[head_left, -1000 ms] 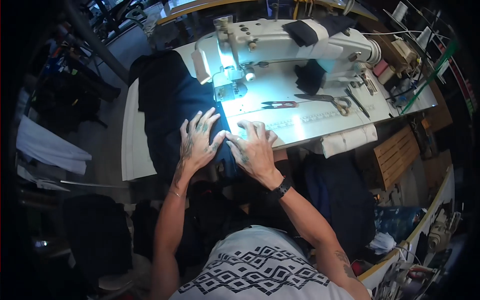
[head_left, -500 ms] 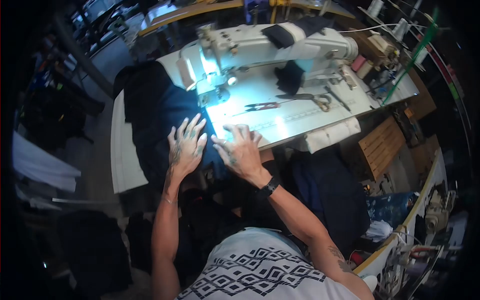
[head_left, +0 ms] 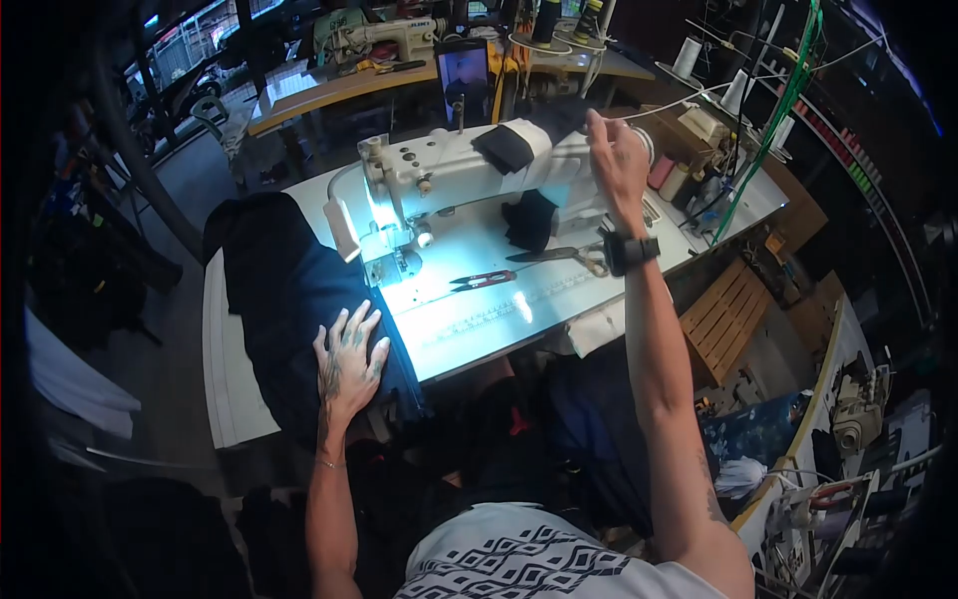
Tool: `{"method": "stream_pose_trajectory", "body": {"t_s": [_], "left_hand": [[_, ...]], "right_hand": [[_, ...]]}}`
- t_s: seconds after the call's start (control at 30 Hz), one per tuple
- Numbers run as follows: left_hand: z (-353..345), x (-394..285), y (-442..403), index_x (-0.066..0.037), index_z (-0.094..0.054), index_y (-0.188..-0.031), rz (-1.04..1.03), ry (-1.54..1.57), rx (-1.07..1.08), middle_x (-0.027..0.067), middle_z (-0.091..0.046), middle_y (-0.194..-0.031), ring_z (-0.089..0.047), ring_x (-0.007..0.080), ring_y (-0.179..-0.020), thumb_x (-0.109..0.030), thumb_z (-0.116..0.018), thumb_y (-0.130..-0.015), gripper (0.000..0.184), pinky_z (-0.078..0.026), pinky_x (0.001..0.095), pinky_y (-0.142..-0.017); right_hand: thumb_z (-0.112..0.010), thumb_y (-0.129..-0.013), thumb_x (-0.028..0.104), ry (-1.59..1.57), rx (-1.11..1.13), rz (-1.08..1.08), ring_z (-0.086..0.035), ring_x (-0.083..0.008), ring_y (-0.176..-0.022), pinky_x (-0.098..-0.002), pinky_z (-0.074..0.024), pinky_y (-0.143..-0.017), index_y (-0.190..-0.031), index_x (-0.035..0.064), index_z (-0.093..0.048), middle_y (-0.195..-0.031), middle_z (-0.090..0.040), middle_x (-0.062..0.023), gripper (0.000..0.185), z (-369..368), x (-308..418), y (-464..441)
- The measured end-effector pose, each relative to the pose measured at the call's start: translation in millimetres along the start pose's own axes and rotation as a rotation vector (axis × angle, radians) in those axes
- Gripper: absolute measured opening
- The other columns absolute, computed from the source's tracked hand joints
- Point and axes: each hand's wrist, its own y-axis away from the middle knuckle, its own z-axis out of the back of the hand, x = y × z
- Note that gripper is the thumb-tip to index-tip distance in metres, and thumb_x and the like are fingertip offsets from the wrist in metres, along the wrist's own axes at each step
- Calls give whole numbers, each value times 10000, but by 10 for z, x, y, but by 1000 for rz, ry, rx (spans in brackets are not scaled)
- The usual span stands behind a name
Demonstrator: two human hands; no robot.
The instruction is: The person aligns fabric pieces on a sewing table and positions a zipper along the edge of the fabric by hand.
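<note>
My left hand [head_left: 347,364] lies flat with fingers spread on dark navy fabric [head_left: 269,265], left of the sewing machine's needle area. The fabric's edge runs beside the presser foot [head_left: 377,270]. My right hand [head_left: 621,170] is raised at the right end of the white sewing machine [head_left: 449,170], close to its handwheel [head_left: 647,150]. Its fingers are curled together beside a dark cloth piece [head_left: 564,120] draped over the machine's top; what they grip is hidden. Red-handled thread snips [head_left: 484,281] and dark scissors [head_left: 559,256] lie on the machine bed.
A ruler marking [head_left: 499,321] runs along the table's front. Thread spools [head_left: 674,180] stand at the right end, with cones [head_left: 687,58] behind. Another sewing machine [head_left: 389,40] stands on a far table. A wooden slatted stool [head_left: 728,319] is at lower right.
My right hand has left the fabric beside my left hand and moved up and right to the machine's far end, fingers curling. My left hand stays on the fabric. The camera view has shifted.
</note>
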Motion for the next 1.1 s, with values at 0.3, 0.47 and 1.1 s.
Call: {"method": "stream_pose_trajectory", "body": {"t_s": [0.3, 0.47, 1.1], "left_hand": [[11, -9, 4, -158, -560, -1594, 2, 6, -9, 82, -478, -1711, -349, 354, -1619, -405, -565, -1113, 541, -147, 593, -1340], [-16, 9, 3, -164, -559, -1597, -5, -2, -15, 79, -480, -1710, -353, 350, -1617, -416, -567, -1115, 544, -148, 590, -1340], [-9, 0, 15, -159, -578, -1579, -12, -17, -50, 67, -501, -1695, -386, 346, -1595, -420, -580, -1109, 538, -178, 588, -1333]], "right_hand": [[-808, -939, 492, 259, 57, 129, -716, -464, -809, -529, -554, -733, -905, -28, -666, -856, -729, -257, 541, -320, -121, -201], [-849, -920, 403, -132, 3, 68, -731, -383, -786, -458, -572, -729, -1078, -64, -712, -911, -748, -265, 512, -458, -95, -159], [-620, -1108, 289, -383, -261, -273, -537, -131, -766, -368, -488, -700, -973, 57, -525, -849, -565, -3, 286, -295, -228, -392]]}}
